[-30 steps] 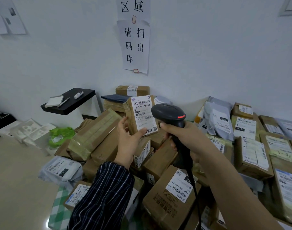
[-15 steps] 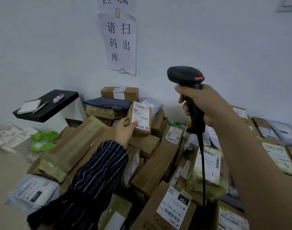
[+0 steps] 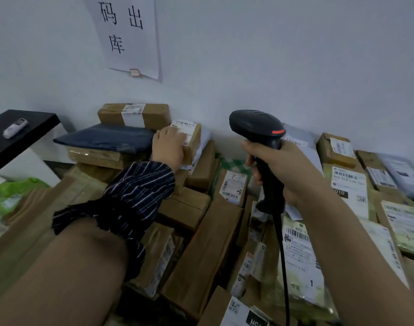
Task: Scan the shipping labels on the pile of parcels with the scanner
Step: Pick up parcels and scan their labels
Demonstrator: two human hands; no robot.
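My right hand (image 3: 286, 170) grips the handle of a black corded scanner (image 3: 256, 128), held upright above the pile with its head toward the left. My left hand (image 3: 169, 144) reaches far forward and holds a small brown box (image 3: 193, 137) with a white shipping label on top. The box lies flat at the back of the pile, beside a dark blue bag (image 3: 104, 137). A pile of brown cardboard parcels (image 3: 206, 250) with labels fills the area below both arms.
A taped box (image 3: 133, 115) stands against the white wall behind the blue bag. A black shelf (image 3: 17, 135) with a small white device juts in at the left. Grey mailer bags (image 3: 403, 175) and labelled boxes lie at the right. A paper sign (image 3: 128, 36) hangs on the wall.
My left hand has carried the small box from upright in front of the scanner down and back onto the pile's rear. The scanner rose, then came lower again.
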